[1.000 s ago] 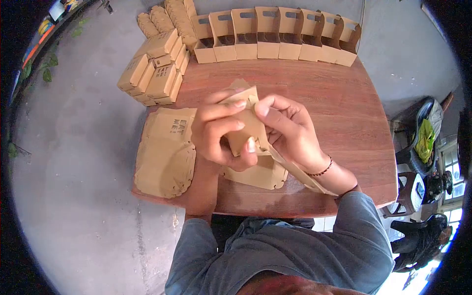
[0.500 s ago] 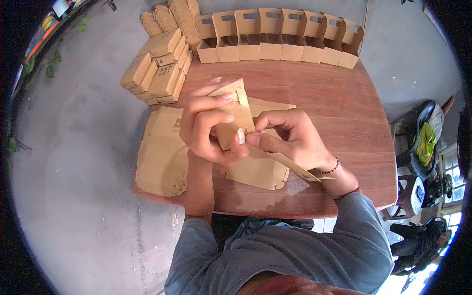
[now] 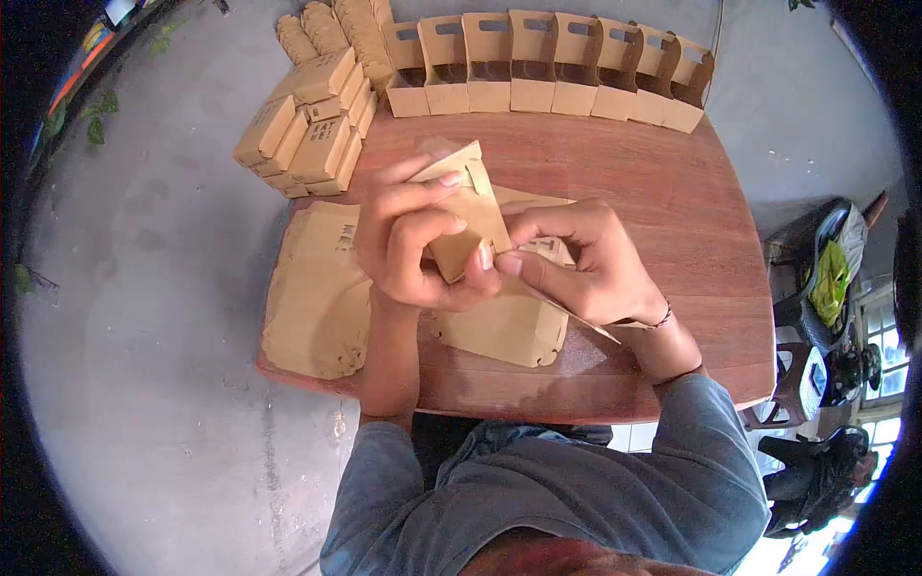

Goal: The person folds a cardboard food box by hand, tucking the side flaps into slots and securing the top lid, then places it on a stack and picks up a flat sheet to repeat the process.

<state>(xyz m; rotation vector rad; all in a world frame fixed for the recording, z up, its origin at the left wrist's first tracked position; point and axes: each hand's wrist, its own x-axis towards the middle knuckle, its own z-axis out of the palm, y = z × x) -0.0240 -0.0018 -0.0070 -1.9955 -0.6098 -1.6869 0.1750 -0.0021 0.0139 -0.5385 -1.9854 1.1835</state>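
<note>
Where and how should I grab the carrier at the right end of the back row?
Probably by the slotted back panel of the right-end carrier, coming from above: fingers through the slot, thumb over the top edge. That panel rises well above the low front, and the neighboring carrier crowds its left side.

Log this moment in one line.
left hand: grips folded brown cardboard piece; right hand: pinches its edge; brown wooden table: flat brown cardboard sheets; back: handled brown cardboard carriers
</note>
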